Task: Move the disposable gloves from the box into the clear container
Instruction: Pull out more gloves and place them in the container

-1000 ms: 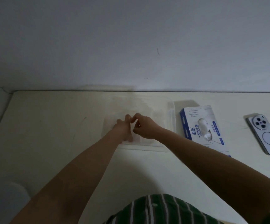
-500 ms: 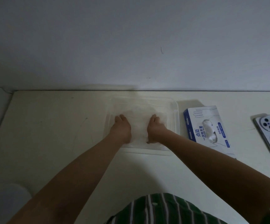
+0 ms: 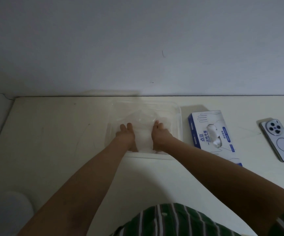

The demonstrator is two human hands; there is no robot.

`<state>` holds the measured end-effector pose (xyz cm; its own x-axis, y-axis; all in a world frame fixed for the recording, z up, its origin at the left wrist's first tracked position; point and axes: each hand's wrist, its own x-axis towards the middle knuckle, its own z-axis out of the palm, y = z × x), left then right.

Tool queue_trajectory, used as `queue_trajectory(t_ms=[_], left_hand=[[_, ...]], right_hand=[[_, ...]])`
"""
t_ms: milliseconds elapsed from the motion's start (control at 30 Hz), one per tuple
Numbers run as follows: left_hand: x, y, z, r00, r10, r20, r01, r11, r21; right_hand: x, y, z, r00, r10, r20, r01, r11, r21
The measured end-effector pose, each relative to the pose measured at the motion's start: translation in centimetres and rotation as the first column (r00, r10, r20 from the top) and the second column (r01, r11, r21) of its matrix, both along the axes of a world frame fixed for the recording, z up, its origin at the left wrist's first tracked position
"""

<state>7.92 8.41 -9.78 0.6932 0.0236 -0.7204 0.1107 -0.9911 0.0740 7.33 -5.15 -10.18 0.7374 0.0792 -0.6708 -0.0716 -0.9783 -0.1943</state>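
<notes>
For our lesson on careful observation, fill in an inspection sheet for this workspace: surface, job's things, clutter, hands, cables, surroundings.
Surface: pale table with faint scuffs.
Job's things: clear container holds a pile of gloves; glove box lies to its right, apart from it, with more showing in its opening.
Clutter: phone lying camera side up at far right; blurred white round object at near left.
Hands: left hand flat on the gloves; right hand on them too, finger pose unclear.
Cables: nothing seen.
Surroundings: plain wall behind the table; striped shirt at the bottom edge.
</notes>
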Motion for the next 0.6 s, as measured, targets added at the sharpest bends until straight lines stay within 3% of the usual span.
queue_trajectory(t_ms=[67, 133, 233, 300, 467, 600], left_hand=[[-0.2, 0.1, 0.3, 0.999, 0.039, 0.0, -0.039, 0.999, -0.021], [-0.3, 0.2, 1.2, 0.995, 0.014, 0.094, -0.013, 1.0, -0.009], [-0.1, -1.0, 3.2, 0.909, 0.002, 0.416, 0.001, 1.0, -0.005], [0.2, -2.8, 4.7, 0.818, 0.072, 0.571, -0.018, 0.995, -0.099], [0.2, -9.5, 7.8, 0.687, 0.178, 0.705, 0.105, 0.935, -0.339], [-1.0, -15.0, 8.7, 0.719, 0.12, 0.684, 0.285, 0.848, -0.448]], right_hand=[[0.1, -0.3, 1.4, 0.989, 0.129, 0.069, -0.13, 0.991, 0.023], [0.6, -0.9, 3.4, 0.962, 0.17, 0.214, -0.193, 0.977, 0.093], [1.5, -2.5, 6.5, 0.893, 0.035, 0.449, -0.158, 0.958, 0.239], [1.7, -4.5, 7.8, 0.84, -0.123, 0.529, -0.081, 0.934, 0.347], [0.4, -12.5, 7.3, 0.756, -0.304, 0.579, 0.087, 0.924, 0.372], [-2.1, -18.2, 4.5, 0.818, -0.287, 0.498, 0.198, 0.954, 0.226]])
